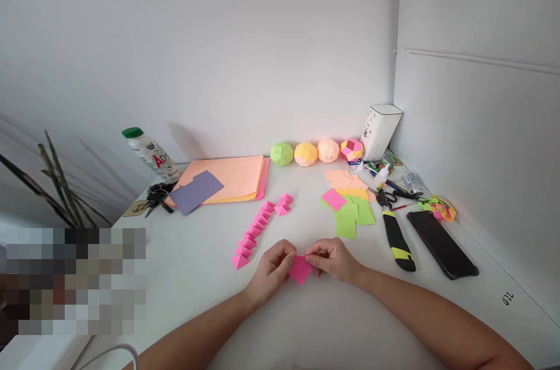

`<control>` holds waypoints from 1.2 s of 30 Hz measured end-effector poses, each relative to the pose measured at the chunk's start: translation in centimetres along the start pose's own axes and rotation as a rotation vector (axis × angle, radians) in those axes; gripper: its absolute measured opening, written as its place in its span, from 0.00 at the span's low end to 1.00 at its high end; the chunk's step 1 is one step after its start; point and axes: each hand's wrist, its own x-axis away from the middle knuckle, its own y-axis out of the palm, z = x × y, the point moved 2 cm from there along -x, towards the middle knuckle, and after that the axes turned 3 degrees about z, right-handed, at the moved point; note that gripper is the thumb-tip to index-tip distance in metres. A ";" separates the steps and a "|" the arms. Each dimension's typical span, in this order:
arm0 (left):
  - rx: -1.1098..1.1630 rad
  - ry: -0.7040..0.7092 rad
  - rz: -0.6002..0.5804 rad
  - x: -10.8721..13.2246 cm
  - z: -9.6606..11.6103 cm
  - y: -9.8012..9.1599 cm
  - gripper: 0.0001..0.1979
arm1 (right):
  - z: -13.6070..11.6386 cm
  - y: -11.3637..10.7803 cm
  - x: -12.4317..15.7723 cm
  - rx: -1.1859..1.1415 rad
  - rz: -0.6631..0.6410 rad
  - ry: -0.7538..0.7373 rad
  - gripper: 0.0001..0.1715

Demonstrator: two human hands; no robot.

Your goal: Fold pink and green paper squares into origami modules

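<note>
Both my hands meet at the front middle of the white table (184,276). My left hand (273,269) and my right hand (333,259) pinch a small pink paper square (300,268) between their fingertips, its lower corner pointing toward me. Just left of my hands a curved row of several folded pink paper pieces (256,229) runs away from me. Loose pink, orange and green paper squares (347,206) lie scattered to the right of the row.
Orange and pink sheets with a purple piece (227,180) lie at the back. Paper balls (315,152) line the wall beside a white box (380,129). A bottle (151,154), keys (155,195), a utility knife (397,238), scissors (387,198) and a black phone (441,243) are also there.
</note>
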 end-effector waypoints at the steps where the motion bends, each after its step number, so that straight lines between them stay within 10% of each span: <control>1: -0.004 0.006 0.000 0.0 0.1 0.0 0.16 | 0.0 0.0 0.0 0.001 -0.005 0.002 0.17; 36: -0.186 -0.001 -0.063 -0.1 0.2 0.7 0.06 | -0.4 0.8 0.1 0.142 0.027 -0.026 0.02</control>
